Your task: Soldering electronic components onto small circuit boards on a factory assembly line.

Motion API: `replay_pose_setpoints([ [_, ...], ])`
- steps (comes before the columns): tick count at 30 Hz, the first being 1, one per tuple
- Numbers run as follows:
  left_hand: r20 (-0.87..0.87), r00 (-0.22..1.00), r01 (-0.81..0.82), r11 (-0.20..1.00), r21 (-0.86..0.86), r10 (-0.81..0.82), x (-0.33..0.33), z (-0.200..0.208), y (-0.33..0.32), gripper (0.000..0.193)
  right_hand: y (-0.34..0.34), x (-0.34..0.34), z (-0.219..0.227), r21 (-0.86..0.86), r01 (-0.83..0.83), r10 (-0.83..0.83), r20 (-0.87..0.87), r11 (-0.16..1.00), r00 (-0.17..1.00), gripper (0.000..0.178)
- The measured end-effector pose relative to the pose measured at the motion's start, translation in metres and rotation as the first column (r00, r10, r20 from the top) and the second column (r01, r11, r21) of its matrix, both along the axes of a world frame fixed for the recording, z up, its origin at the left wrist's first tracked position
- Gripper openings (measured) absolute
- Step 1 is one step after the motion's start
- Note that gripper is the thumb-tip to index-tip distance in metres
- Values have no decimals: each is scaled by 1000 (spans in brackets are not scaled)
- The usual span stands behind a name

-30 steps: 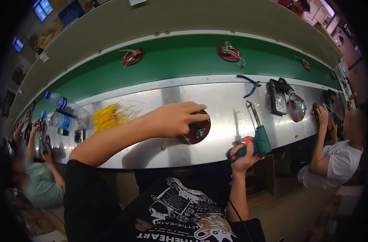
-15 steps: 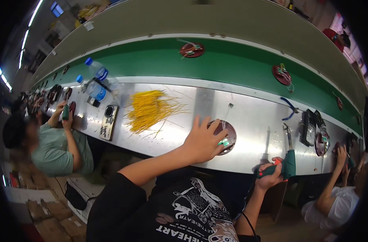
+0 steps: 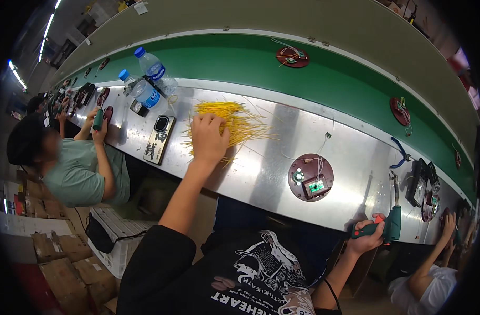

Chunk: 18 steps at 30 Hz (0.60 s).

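Observation:
My left hand [image 3: 210,139] rests on the pile of thin yellow wires [image 3: 239,123], fingers curled down and close together, their tips hidden among the wires. In my right hand [image 3: 367,239] is a dark green soldering gun [image 3: 391,226] with a red trigger, its metal tip pointing away over the bench. Between the hands, apart from both, a dark red round disc [image 3: 303,191] lies on the bench. On it are a small green circuit board [image 3: 316,187] and a round white-and-green part [image 3: 298,176]. White leads run from it to a tiny dark connector [image 3: 328,135].
Left of the wires are a phone [image 3: 159,140] and two water bottles [image 3: 145,94]. Blue-handled pliers [image 3: 400,153] and a black box [image 3: 418,182] lie at the right. More discs [image 3: 292,56] sit on the green ledge [image 3: 339,63]. A person [image 3: 79,165] works at left, another [image 3: 429,281] at right.
My left hand has left the red disc and moved left onto the yellow wires, uncovering the disc's boards. The right hand still grips the soldering gun. The whole view has shifted.

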State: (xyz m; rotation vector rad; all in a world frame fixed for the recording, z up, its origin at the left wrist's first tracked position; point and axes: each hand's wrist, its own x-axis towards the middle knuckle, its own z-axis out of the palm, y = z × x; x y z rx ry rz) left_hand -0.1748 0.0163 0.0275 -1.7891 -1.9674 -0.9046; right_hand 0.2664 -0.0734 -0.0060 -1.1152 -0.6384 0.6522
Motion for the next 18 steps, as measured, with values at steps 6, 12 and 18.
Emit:
replay_pose_setpoints([
  [6, 45, 979, 206, 962, -180, -201, -26, -7, 9, 9, -4, 18, -13, -19, -110, 110, -16, 994, 994, 34],
  [12, 2, 969, 243, 954, -176, -246, -25, -3, 10, 6, 2, 0, 2, -25, -22, 22, -8, 999, 1000, 34],
  [18, 259, 897, 362, 932, 38, -359, -15, 24, 8, 9, 2, 0, 7, -50, -2, 1, -10, 999, 1000, 34],
])
